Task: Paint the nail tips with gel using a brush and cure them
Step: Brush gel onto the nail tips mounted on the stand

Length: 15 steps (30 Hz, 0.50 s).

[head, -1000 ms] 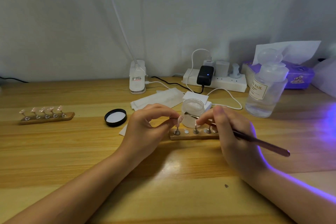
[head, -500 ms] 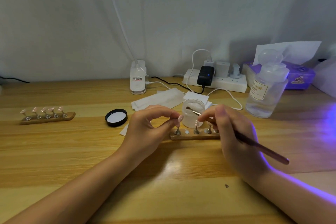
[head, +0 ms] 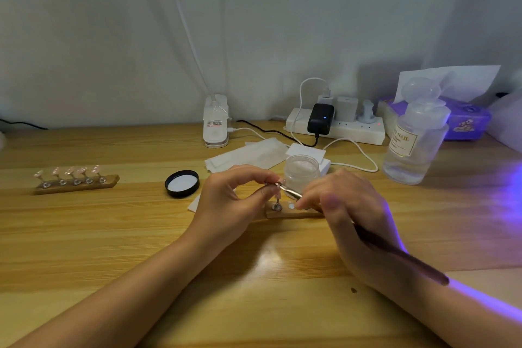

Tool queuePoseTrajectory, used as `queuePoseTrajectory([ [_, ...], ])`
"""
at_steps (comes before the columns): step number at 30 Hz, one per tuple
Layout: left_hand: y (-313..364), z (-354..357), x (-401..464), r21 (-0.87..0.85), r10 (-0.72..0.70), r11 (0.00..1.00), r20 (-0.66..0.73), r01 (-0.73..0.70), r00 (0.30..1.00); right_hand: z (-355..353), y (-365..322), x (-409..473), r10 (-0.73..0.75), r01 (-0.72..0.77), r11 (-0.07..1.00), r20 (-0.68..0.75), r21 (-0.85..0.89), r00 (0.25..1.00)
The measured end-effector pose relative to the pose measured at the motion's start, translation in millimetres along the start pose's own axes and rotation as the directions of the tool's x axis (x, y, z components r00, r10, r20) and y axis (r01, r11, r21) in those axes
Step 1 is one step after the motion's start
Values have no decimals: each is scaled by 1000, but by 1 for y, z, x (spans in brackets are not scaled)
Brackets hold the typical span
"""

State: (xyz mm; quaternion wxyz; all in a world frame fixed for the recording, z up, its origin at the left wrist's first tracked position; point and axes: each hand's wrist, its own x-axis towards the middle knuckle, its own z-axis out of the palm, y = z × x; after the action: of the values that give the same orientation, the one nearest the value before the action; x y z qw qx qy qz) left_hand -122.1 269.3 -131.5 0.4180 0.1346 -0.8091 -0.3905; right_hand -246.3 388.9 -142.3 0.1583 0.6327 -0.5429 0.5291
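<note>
My left hand [head: 234, 200] pinches a small pink nail tip on its metal stand [head: 275, 184], lifted just above a wooden holder strip [head: 285, 212]. My right hand [head: 350, 212] grips a dark-handled brush [head: 395, 253]; its metal ferrule and bristles touch the held nail tip. One nail stand [head: 276, 206] and a bare metal disc remain visible on the strip; my right hand hides the rest. The open gel jar [head: 301, 172] stands right behind my hands. Its black lid [head: 182, 183] lies to the left.
A second wooden strip with several pink nail tips [head: 75, 180] sits far left. Behind are white wipes [head: 248, 153], a lamp base [head: 215, 127], a power strip with cables [head: 336, 126], a clear bottle [head: 415, 144] and a tissue box [head: 463, 118]. Purple light falls from the right.
The brush tip moved from over the jar down and left onto the nail tip held in my left hand. My right hand shifted slightly left over the strip.
</note>
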Motion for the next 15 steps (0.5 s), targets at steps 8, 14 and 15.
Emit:
queuePoseTrajectory([
  [8, 3, 0, 0, -8, -20, 1000, 9, 20, 1000, -2, 3, 0, 167, -164, 984, -35, 62, 985],
  [14, 2, -1, 0, -2, -37, 999, 13, 37, 999, -1, 4, -1, 115, -115, 993, -14, 26, 993],
  [15, 3, -1, 0, -7, -47, 999, 13, 47, 999, -2, 6, -1, 190, -188, 980, -33, 73, 981],
])
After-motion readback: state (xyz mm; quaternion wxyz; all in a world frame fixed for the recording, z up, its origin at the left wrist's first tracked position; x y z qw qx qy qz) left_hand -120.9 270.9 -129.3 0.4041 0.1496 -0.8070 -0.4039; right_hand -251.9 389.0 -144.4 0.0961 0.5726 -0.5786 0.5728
